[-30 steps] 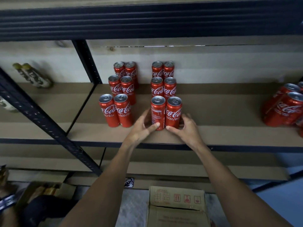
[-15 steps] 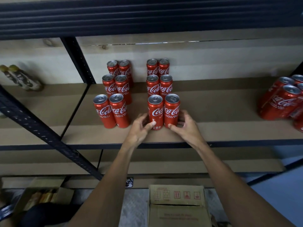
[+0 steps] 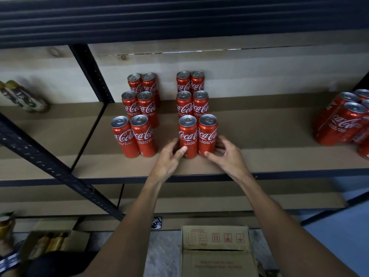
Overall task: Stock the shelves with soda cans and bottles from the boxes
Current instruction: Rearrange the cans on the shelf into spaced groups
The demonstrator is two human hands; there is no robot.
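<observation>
Left hand [image 3: 169, 156]: thumb laid on the front of the left front can [image 3: 187, 136], low down, fingers curled round its outer side. Right hand [image 3: 229, 156]: thumb tip at the base of the right front can [image 3: 207, 134], fingers curled close against its right flank. Both hands narrow, cupping the pair from either side.

The two Coca-Cola cans stand upright on the shelf board [image 3: 259, 156], long axis vertical, touching each other, straight ahead of the hands. Each hand is nearer its own can. Behind them are two more pairs [image 3: 191, 98] in the same column; contact with the front pair can't be made out.

Just to the left is a matching block of six cans [image 3: 137, 116], its front row about level with the held pair. More cans [image 3: 343, 120] sit well apart at far right.

Judgement: the pair looks seated and only wants squaring. A closed cardboard box [image 3: 215, 250] lies below, between the forearms.
</observation>
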